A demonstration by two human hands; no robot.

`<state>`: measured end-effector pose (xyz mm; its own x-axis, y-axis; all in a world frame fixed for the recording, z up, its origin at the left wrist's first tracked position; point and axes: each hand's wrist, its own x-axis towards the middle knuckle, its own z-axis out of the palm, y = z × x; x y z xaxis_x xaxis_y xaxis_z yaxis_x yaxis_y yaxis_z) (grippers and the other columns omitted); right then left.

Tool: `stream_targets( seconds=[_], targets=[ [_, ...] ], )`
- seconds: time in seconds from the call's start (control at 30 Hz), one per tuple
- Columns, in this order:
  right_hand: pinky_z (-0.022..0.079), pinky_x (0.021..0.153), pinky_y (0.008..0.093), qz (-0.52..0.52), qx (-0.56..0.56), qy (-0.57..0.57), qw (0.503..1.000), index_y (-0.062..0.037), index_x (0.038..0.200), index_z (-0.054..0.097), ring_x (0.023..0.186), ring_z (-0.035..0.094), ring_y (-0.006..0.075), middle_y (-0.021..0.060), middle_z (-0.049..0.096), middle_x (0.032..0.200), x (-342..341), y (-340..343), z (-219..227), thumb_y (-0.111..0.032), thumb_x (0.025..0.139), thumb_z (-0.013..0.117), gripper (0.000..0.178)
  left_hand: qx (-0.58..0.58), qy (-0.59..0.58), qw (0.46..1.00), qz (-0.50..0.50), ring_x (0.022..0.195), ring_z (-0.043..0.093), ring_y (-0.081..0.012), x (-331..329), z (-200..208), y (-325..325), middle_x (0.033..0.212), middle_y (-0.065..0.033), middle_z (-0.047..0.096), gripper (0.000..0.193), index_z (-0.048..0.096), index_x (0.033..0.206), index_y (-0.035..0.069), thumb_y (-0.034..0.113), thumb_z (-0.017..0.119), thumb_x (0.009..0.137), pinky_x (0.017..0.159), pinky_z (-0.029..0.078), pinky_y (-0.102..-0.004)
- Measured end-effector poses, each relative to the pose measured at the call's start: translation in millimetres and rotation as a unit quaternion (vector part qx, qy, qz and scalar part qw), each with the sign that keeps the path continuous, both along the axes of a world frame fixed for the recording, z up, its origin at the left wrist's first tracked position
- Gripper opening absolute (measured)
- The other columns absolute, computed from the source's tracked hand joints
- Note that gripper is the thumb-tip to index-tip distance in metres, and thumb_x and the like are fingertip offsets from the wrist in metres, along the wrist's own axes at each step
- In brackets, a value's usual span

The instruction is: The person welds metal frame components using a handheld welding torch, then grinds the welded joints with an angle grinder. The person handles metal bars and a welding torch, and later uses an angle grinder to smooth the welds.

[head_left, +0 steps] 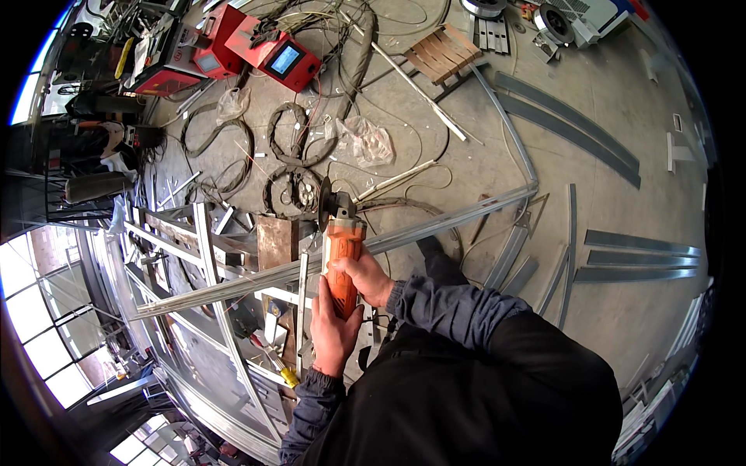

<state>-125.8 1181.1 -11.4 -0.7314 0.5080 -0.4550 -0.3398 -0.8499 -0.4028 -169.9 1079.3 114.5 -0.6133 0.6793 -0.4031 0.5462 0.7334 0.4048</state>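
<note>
An orange angle grinder [343, 247] is held up in front of me, its dark disc [325, 203] at the far end, edge-on and to the left of the metal head. My right hand [367, 278] wraps round the body from the right, thumb across the top. Lower down, my left hand [334, 335] grips the rear of the body from the left and below. Beneath the grinder, a bundle of long metal strips [256, 281] runs slantwise across a metal frame [210, 264]. Whether the disc is spinning cannot be made out.
Red machines [289, 65], one with a lit screen, stand at the far left. Coiled dark cables [289, 128] and a crumpled plastic sheet [367, 141] lie on the floor. Flat metal strips [641, 259] lie at the right. A wooden slatted seat [443, 53] stands farther off.
</note>
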Motion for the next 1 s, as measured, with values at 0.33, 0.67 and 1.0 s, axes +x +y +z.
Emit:
stream_targets(
  seconds=[0.33,0.67,1.0],
  targets=[
    [0.053,0.097,0.0360,0.015,-0.026,0.031,0.999,-0.0067,0.141,0.051,0.107,0.063,0.0162,0.0042,0.062,0.117,3.7,-3.3,1.5,-0.019,0.093,0.075,0.055,-0.010,0.007,1.000,-0.005,0.122,0.066,-0.0451,5.7,5.2,-3.4,0.139,-0.0300,0.061,0.101,0.035,0.164,-0.005,0.026,0.086,0.083,0.103,0.054,-0.0478],
    [0.057,0.093,0.0372,0.010,-0.018,0.017,1.000,-0.0077,0.140,0.052,0.101,0.067,0.0174,0.0049,0.065,0.113,33.7,-18.0,35.6,-0.020,0.094,0.075,0.053,-0.003,-0.030,0.998,-0.052,0.117,0.065,-0.0475,17.2,27.3,-33.9,0.136,-0.0273,0.057,0.111,0.027,0.168,0.000,0.027,0.090,0.081,0.096,0.057,-0.0507],
    [0.062,0.088,0.0438,0.018,-0.044,-0.015,0.999,-0.0098,0.148,0.049,0.097,0.070,0.0258,0.0112,0.066,0.109,94.0,-79.0,72.3,-0.018,0.093,0.066,0.058,0.035,0.013,0.946,-0.323,0.110,0.073,-0.0443,39.4,65.3,-124.1,0.159,-0.0364,0.042,0.080,0.041,0.168,0.033,0.009,0.064,0.096,0.094,0.061,-0.0470]
  ],
)
